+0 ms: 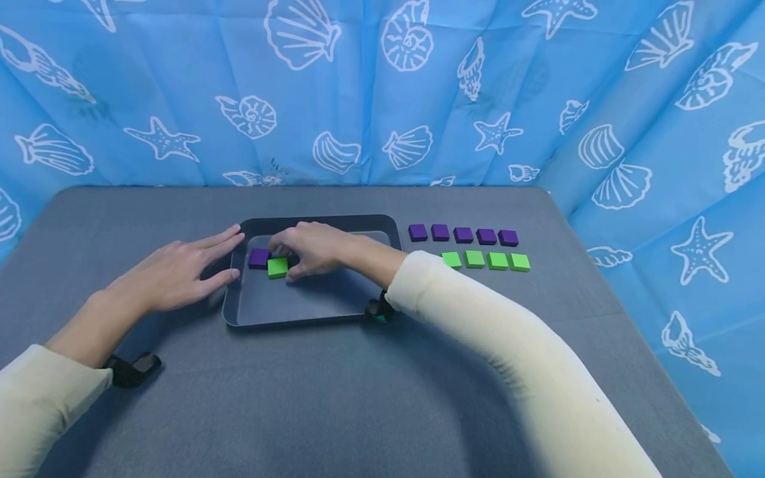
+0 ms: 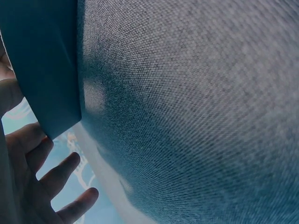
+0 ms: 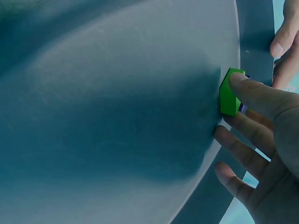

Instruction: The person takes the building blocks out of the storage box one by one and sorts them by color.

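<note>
A dark grey rectangular tray (image 1: 311, 302) lies on the table. Near its left end my right hand (image 1: 317, 249) pinches a green block (image 1: 277, 268) between thumb and fingers. The right wrist view shows the thumb on this green block (image 3: 229, 95), low over the tray floor (image 3: 117, 116). Just to its left a purple block (image 1: 259, 258) sits in the tray, mostly hidden in the right wrist view. My left hand (image 1: 179, 272) has its fingers extended, fingertips touching the tray's left rim. The left wrist view shows those fingers beside the tray's outer wall (image 2: 42, 56).
Right of the tray, several purple blocks (image 1: 463, 235) form a row, with a row of several green blocks (image 1: 497, 261) nearer me. My right sleeve (image 1: 478, 312) partly covers the nearest green one. A blue shell-patterned curtain (image 1: 364, 86) hangs behind the grey table (image 1: 299, 398).
</note>
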The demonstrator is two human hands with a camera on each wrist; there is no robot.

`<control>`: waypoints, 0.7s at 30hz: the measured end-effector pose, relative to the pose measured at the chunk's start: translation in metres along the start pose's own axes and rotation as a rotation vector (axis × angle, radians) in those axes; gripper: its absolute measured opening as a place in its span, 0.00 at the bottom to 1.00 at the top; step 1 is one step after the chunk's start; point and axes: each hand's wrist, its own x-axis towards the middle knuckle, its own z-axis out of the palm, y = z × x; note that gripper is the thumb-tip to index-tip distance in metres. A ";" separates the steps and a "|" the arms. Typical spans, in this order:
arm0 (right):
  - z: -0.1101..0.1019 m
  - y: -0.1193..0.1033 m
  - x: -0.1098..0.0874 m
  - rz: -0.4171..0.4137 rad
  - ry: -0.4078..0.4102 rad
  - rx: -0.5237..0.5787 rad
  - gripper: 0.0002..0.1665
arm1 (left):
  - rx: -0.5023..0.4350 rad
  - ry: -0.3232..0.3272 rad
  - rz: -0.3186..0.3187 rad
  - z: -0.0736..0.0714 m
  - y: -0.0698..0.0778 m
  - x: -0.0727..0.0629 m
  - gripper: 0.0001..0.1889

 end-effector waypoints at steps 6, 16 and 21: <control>-0.002 -0.003 0.007 0.028 -0.010 -0.017 0.34 | -0.008 -0.001 0.002 0.000 0.000 0.000 0.39; -0.002 0.001 0.008 0.039 0.001 -0.015 0.32 | -0.011 -0.001 0.006 0.000 -0.001 0.001 0.38; -0.002 0.006 0.004 0.043 0.016 -0.008 0.31 | -0.003 -0.004 0.015 0.000 -0.001 0.000 0.38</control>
